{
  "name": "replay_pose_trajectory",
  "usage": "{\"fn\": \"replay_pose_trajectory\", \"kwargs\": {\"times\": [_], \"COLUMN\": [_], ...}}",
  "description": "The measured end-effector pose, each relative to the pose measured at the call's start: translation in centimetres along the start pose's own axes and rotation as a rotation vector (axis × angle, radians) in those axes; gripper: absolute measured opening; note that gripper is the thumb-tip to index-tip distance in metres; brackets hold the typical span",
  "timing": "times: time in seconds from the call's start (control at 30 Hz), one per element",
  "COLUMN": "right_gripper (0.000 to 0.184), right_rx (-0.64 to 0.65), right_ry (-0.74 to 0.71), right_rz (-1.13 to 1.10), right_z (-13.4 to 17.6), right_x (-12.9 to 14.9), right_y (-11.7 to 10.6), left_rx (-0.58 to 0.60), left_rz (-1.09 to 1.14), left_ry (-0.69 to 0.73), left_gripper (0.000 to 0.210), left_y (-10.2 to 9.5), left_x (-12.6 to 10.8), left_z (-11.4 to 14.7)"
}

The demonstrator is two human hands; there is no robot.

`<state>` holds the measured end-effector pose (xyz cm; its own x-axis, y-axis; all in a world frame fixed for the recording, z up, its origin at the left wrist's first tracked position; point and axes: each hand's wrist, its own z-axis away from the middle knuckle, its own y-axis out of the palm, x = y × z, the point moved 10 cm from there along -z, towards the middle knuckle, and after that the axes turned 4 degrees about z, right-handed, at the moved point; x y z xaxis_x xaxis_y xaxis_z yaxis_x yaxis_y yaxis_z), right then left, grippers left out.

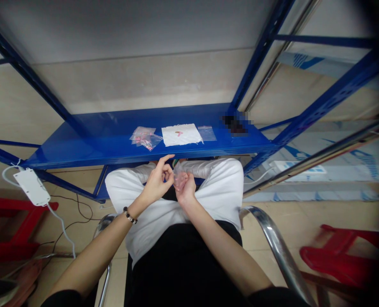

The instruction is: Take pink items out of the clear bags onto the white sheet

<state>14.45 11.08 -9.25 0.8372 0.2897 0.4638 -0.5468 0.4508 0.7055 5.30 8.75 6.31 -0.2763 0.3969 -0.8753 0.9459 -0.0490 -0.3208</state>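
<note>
My right hand (pixel 185 187) is closed around a small clear plastic bag (pixel 177 174), held above my lap just in front of the shelf edge. My left hand (pixel 160 178) is beside the bag, index finger stretched out and thumb and other fingers curled together near its edge. Whatever may be between those fingers is too small to make out. On the blue shelf (pixel 106 136), a white paper sheet (pixel 189 135) carries a few tiny pink pieces (pixel 179 134). To its left lie several clear bags with pink contents (pixel 143 137); a flat clear bag (pixel 207 133) lies to its right.
A dark, pixelated object (pixel 235 124) sits at the shelf's right end. Blue uprights (pixel 259 55) frame the shelf. A white power strip (pixel 32 186) hangs at left by its cable. Red stools (pixel 342 253) and the metal chair armrest (pixel 272 238) are near the floor.
</note>
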Motion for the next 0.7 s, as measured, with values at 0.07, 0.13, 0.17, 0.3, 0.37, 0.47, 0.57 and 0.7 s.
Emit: {"fn": "replay_pose_trajectory", "kwargs": {"times": [0.07,0.13,0.17,0.3,0.37,0.47,0.57,0.7], "right_gripper": [0.037,0.038,0.038,0.039,0.038,0.039,0.037,0.035], "right_rx": [-0.017,-0.023,-0.021,0.022,0.036,0.028,0.013,0.002], "right_ry": [-0.008,-0.024,-0.033,-0.007,0.021,0.0,-0.049,-0.057], "right_rz": [0.011,0.026,0.035,0.04,0.029,0.032,0.024,-0.015], "right_z": [-0.1,-0.1,0.0,0.2,0.3,0.3,0.4,0.4], "right_x": [0.0,0.1,0.2,-0.1,-0.4,-0.3,0.1,0.2], "right_y": [-0.2,-0.2,-0.1,0.5,0.7,0.6,0.6,0.6], "left_rx": [0.002,0.007,0.007,0.012,0.01,-0.007,-0.001,0.003], "left_rz": [0.071,0.128,0.145,0.129,0.108,0.092,0.1,0.08], "left_ry": [-0.022,-0.044,-0.053,-0.041,-0.012,-0.01,-0.045,-0.038], "left_gripper": [0.067,0.066,0.064,0.058,0.058,0.06,0.059,0.053], "left_y": [0.1,0.1,0.1,-0.1,-0.2,-0.3,0.1,0.3], "left_x": [0.3,0.8,1.0,1.3,1.1,1.1,1.4,1.2], "left_z": [-0.1,-0.1,-0.2,-0.4,-0.4,-0.3,-0.2,0.0]}}
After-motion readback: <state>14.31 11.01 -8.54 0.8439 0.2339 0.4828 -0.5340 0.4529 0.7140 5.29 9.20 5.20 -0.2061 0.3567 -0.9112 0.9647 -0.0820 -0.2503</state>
